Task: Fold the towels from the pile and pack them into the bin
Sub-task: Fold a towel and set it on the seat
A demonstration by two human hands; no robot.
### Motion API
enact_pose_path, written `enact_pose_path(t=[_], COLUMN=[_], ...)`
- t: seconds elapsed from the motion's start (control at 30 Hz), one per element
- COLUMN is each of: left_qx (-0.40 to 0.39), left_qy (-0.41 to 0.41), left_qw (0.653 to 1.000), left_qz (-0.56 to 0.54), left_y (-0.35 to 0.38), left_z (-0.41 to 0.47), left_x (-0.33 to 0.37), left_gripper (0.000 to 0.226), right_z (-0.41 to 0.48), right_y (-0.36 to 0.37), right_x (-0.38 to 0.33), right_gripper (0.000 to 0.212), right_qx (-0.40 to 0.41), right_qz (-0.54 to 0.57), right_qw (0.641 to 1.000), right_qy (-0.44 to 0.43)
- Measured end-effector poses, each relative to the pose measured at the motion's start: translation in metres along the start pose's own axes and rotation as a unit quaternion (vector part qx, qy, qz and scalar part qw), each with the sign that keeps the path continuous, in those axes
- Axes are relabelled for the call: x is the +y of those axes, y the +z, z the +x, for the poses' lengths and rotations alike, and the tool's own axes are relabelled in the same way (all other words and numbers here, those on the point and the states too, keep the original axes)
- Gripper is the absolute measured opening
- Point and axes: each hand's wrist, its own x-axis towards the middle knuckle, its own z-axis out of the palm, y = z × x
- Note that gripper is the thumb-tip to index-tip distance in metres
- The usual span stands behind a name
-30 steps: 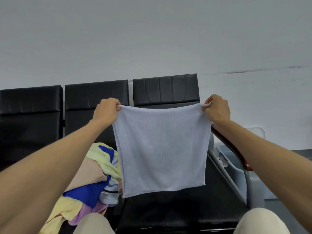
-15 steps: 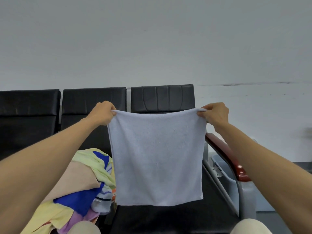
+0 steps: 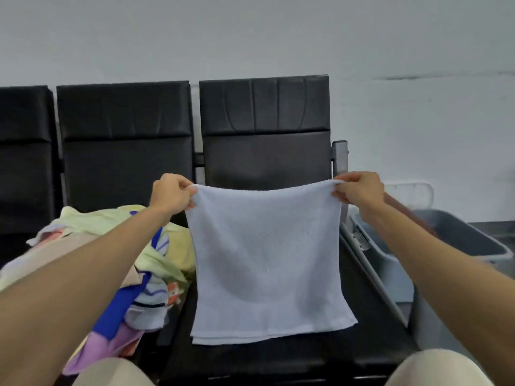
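Towel (image 3: 266, 260) between left grip (image 3: 172, 194), right grip (image 3: 359, 190)

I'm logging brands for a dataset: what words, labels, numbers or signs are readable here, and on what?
None can be read.
Pale blue terry towel, pinched at its top corners by the left hand and right hand: no tag or lettering shows.
Pile of coloured towels: prints only, no letters.
Grey plastic bin and black padded seats: no markings visible.
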Motion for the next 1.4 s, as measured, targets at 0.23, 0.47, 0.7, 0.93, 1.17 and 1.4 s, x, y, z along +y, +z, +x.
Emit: enact_pose_path(t=[0.23,0.47,0.7,0.93,1.17,1.4], left_qx=[-0.022,-0.12,-0.186,-0.283,-0.353,-0.231], left_qy=[0.052,0.136,0.174,0.166,0.117,-0.028], left_qw=[0.998,0.979,0.963,0.939,0.904,0.93], left_qz=[0.031,0.091,0.09,0.103,0.21,0.286], left_y=[0.063,0.082,0.057,0.044,0.067,0.098], left_z=[-0.032,-0.079,-0.085,-0.086,-0.086,-0.078], left_x=[-0.071,-0.138,-0.14,-0.149,-0.154,-0.155], left_gripper=[0.015,0.014,0.003,0.011,0.018,0.046], right_z=[-0.012,-0.053,-0.059,-0.065,-0.065,-0.053], right_y=[0.03,0.018,-0.009,-0.023,-0.002,0.027], right_x=[0.073,0.118,0.129,0.141,0.154,0.18], right_gripper=[0.019,0.014,0.007,0.009,0.024,0.031], right_qx=[-0.067,-0.118,-0.235,-0.346,-0.365,-0.251], right_qz=[-0.094,-0.177,-0.302,-0.377,-0.447,-0.484], right_qw=[0.993,0.977,0.922,0.853,0.813,0.838], right_qy=[-0.016,-0.02,-0.056,-0.1,-0.079,0.026])
